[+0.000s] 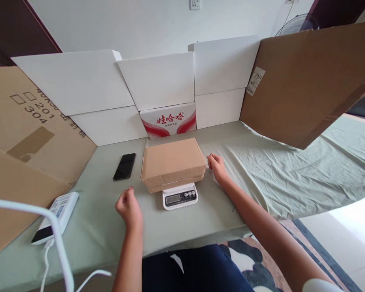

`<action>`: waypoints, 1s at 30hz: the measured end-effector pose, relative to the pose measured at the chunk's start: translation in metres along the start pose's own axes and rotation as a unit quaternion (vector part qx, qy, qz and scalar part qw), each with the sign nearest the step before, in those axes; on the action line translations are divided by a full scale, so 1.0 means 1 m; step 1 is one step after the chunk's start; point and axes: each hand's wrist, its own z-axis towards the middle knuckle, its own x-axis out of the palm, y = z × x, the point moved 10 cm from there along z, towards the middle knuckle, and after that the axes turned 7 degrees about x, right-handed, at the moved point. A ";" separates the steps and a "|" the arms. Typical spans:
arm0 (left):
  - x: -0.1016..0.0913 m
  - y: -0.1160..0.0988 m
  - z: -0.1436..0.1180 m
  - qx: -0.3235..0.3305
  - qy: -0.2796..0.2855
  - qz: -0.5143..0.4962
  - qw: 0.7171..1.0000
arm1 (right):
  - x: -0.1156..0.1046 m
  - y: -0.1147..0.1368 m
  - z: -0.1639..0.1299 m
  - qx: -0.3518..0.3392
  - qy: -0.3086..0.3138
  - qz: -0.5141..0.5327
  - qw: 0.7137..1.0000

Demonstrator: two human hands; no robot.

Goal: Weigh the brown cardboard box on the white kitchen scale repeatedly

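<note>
One closed brown cardboard box (173, 163) rests flat on one small white digital scale (180, 196), covering the platform so that only the scale's front panel, with one display and a row of buttons, shows beneath the box's near edge; box and scale stand near the middle of the bench (182, 221), which is draped in a pale green cloth. The right hand (216, 165) lies just beside the box's right end, fingers loosely curled and grasping nothing; whether the fingertips touch the box cannot be told. The left hand (128, 207) hovers apart from the box, to the left of the scale, curled into a loose fist that holds nothing. One black phone (124, 166) lies face up on the cloth to the left of the box, apart from it. One white power bank (55, 217) with a dark end sits near the bench's left front edge, with one white cable (47, 263) hanging from it. At the back stands one white carton with red lettering (168, 119), flanked by several white panels (76, 81). Two large brown cardboard sheets close the sides: one on the left (21, 134), printed with numbers, and one on the right (310, 81), bearing one small label.
</note>
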 end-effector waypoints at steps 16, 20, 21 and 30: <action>0.009 0.001 -0.002 -0.069 -0.015 -0.190 0.979 | 0.007 -0.002 0.000 0.032 0.059 0.153 0.986; 0.008 0.003 -0.005 -0.104 -0.026 -0.217 0.970 | 0.009 -0.006 0.000 0.041 0.055 0.172 0.983; 0.007 0.004 -0.005 -0.111 -0.030 -0.222 0.968 | 0.009 -0.007 -0.001 0.043 0.052 0.177 0.982; 0.008 0.037 -0.002 -0.248 -0.007 -0.291 0.924 | 0.009 -0.013 -0.006 0.094 0.021 0.255 0.962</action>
